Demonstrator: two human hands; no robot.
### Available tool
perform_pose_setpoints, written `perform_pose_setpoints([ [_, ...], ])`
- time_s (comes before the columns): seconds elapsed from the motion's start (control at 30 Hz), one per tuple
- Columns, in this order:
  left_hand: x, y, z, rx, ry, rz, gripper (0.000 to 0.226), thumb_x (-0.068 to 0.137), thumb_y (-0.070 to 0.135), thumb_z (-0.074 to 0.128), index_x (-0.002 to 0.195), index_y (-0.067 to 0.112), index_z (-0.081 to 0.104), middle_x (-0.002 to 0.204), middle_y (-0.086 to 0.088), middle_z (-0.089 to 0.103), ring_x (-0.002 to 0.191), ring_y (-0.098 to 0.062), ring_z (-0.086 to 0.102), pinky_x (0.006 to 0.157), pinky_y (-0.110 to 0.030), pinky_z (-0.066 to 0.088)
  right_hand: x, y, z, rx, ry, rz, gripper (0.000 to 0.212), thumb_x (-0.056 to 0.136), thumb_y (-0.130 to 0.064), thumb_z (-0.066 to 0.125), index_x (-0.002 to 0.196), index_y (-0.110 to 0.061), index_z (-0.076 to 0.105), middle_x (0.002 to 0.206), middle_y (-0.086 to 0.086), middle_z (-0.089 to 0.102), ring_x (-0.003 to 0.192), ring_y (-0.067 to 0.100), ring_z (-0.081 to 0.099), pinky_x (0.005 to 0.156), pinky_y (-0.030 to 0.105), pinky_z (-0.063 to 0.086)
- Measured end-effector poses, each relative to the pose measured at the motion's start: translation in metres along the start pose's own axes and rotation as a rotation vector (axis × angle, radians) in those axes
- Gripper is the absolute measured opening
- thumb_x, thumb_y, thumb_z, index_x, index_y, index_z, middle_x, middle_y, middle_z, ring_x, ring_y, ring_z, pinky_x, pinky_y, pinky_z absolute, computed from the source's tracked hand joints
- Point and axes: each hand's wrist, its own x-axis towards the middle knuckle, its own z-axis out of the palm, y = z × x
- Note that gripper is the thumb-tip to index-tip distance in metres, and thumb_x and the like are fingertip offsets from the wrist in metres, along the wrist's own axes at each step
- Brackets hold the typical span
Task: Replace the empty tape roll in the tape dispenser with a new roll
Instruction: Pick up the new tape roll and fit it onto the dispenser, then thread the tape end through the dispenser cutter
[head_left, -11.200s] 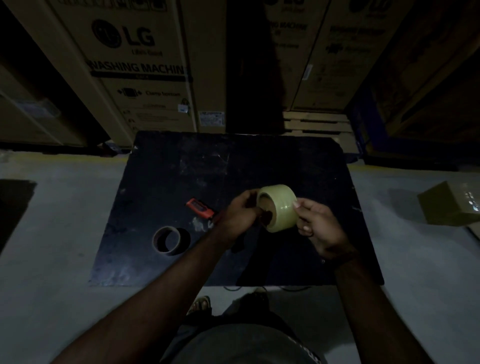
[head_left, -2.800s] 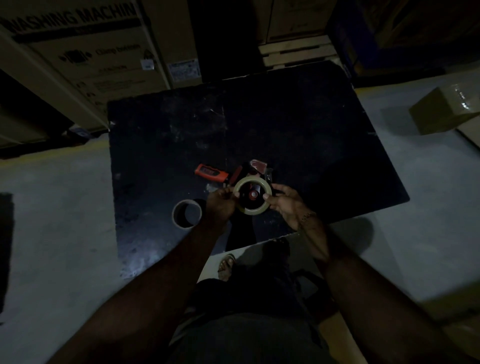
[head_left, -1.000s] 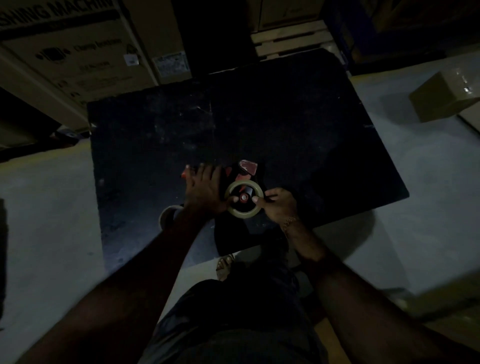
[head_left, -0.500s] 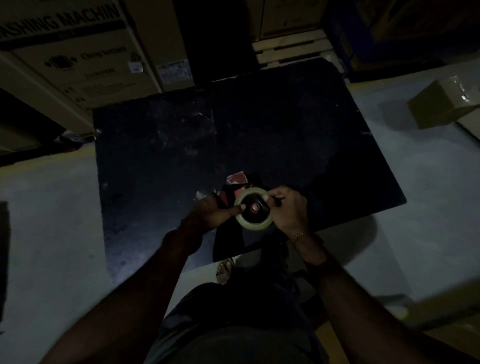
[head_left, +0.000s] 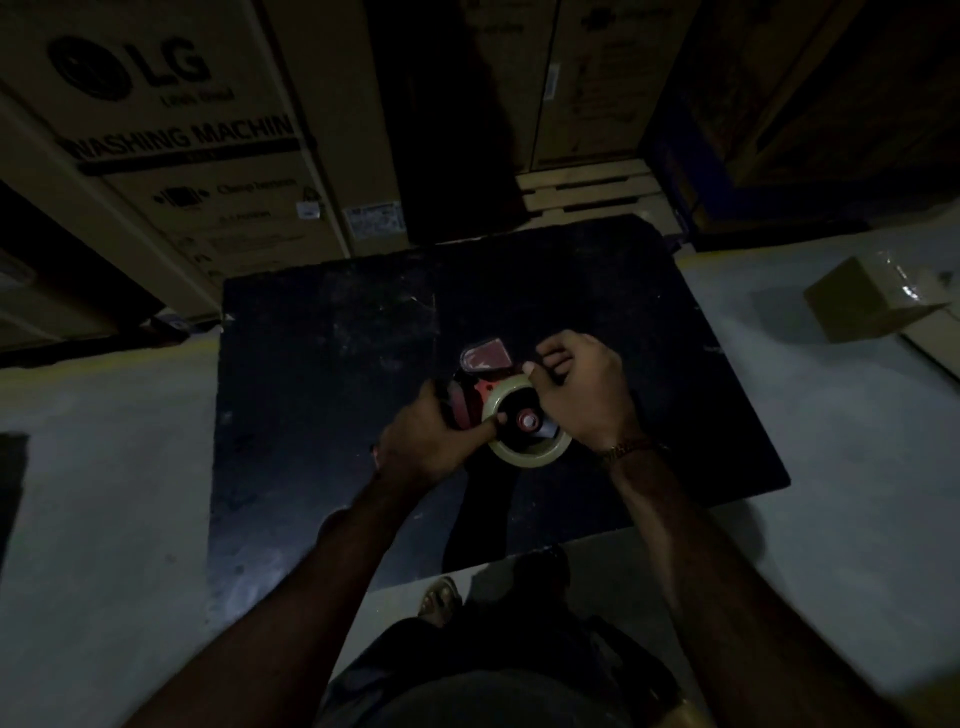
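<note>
Red plastic tape dispenser (head_left: 470, 397) on black square mat (head_left: 322, 374), holding pale yellow tape roll (head_left: 527, 453) on hub. Left hand (head_left: 423, 441) closed around dispenser at 9 o'clock; right hand (head_left: 584, 395) curled over roll's 2 o'clock rim.

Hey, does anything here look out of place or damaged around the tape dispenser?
Nothing stands out. The new tape roll sits on the red tape dispenser, both hands on it, over the black mat.

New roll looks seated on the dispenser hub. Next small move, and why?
Probably draw the free tape end forward toward the red flap. The new roll sits around the hub, the left hand steadies the dispenser, and the right hand pinches at the roll's far edge.
</note>
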Motion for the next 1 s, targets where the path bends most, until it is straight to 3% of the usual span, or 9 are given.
perform_pose_setpoints([
  [0.1, -0.007, 0.009, -0.001, -0.001, 0.041, 0.016, 0.083, 0.059, 0.090, 0.073, 0.117, 0.033, 0.056, 0.110, 0.006, 0.075, 0.100, -0.021, 0.074, 0.087, -0.045, 0.062, 0.008, -0.007, -0.009, -0.032, -0.079, -0.062, 0.022, 0.085, -0.030, 0.081, 0.103, -0.019, 0.073, 0.100, -0.001, 0.064, 0.078, 0.002, 0.060, 0.069, 0.020, 0.053],
  [0.17, -0.010, 0.013, -0.002, -0.013, 0.067, 0.014, 0.082, 0.061, 0.088, 0.075, 0.118, 0.032, 0.056, 0.110, 0.006, 0.075, 0.101, -0.022, 0.074, 0.087, -0.044, 0.062, 0.012, -0.010, -0.016, -0.060, -0.114, -0.105, 0.022, 0.085, -0.031, 0.081, 0.101, -0.021, 0.073, 0.099, -0.004, 0.063, 0.080, 0.004, 0.062, 0.070, 0.026, 0.057],
  [0.4, -0.015, 0.021, 0.006, 0.006, 0.122, 0.008, 0.077, 0.064, 0.087, 0.075, 0.113, 0.032, 0.053, 0.103, 0.009, 0.072, 0.097, -0.021, 0.073, 0.082, -0.039, 0.059, 0.017, -0.015, -0.021, -0.156, -0.090, -0.163, 0.010, 0.086, -0.019, 0.070, 0.077, -0.021, 0.067, 0.087, -0.006, 0.061, 0.074, 0.011, 0.064, 0.066, 0.038, 0.060],
  [0.7, -0.017, 0.021, 0.019, -0.045, 0.174, -0.053, 0.077, 0.064, 0.086, 0.075, 0.116, 0.032, 0.055, 0.108, 0.007, 0.075, 0.100, -0.023, 0.074, 0.085, -0.040, 0.060, 0.012, -0.015, -0.014, -0.153, 0.001, 0.056, 0.012, 0.091, -0.025, 0.064, 0.081, -0.019, 0.062, 0.097, -0.003, 0.063, 0.080, 0.017, 0.061, 0.069, 0.031, 0.048],
  [0.87, -0.019, 0.025, 0.024, -0.079, 0.210, -0.087, 0.082, 0.064, 0.086, 0.075, 0.121, 0.031, 0.054, 0.108, 0.006, 0.075, 0.101, -0.023, 0.074, 0.090, -0.044, 0.060, 0.006, -0.017, -0.009, -0.133, 0.058, 0.124, 0.010, 0.094, -0.027, 0.061, 0.086, -0.022, 0.058, 0.097, -0.007, 0.056, 0.077, 0.012, 0.052, 0.069, 0.027, 0.036],
  [0.93, -0.020, 0.022, 0.026, -0.120, 0.208, -0.114, 0.079, 0.063, 0.087, 0.074, 0.115, 0.032, 0.053, 0.101, 0.009, 0.073, 0.098, -0.022, 0.073, 0.089, -0.047, 0.060, 0.009, -0.017, -0.009, -0.049, 0.121, 0.186, 0.010, 0.095, -0.026, 0.059, 0.088, -0.019, 0.057, 0.097, -0.005, 0.059, 0.078, 0.013, 0.055, 0.070, 0.029, 0.039],
  [1.0, -0.025, 0.021, 0.028, -0.241, 0.199, -0.150, 0.072, 0.063, 0.082, 0.077, 0.108, 0.031, 0.054, 0.095, 0.014, 0.068, 0.096, -0.022, 0.072, 0.088, -0.048, 0.061, 0.017, -0.015, -0.014, 0.138, 0.177, 0.316, 0.010, 0.096, -0.023, 0.057, 0.088, -0.017, 0.055, 0.094, 0.003, 0.072, 0.075, 0.015, 0.065, 0.067, 0.033, 0.050],
])
